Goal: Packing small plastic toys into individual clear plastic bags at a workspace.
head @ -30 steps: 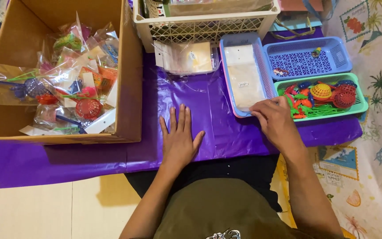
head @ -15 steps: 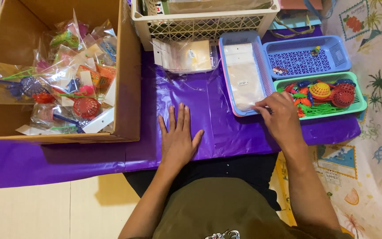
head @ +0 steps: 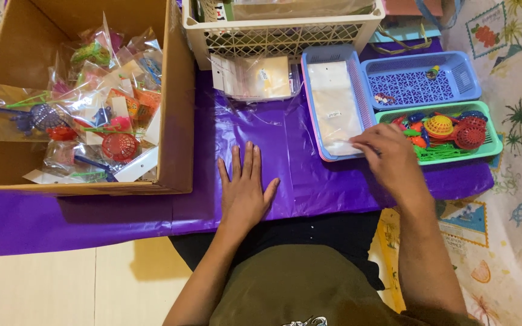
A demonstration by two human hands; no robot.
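My left hand lies flat, fingers spread, on the purple plastic sheet and holds nothing. My right hand reaches into the near end of a long blue tray. Its curled fingertips rest on the stack of clear plastic bags in that tray. The fingers hide whether they pinch a bag. Just right of this hand, a green tray holds several small colourful toys.
A cardboard box of bagged toys stands at the left. A white lattice basket sits at the back, with packets of bags in front of it. A blue lattice tray lies behind the green one. A patterned mat is at the right.
My right hand has slid left and a little forward, from beside the green tray onto the clear bags in the long blue tray. The left hand has stayed flat.
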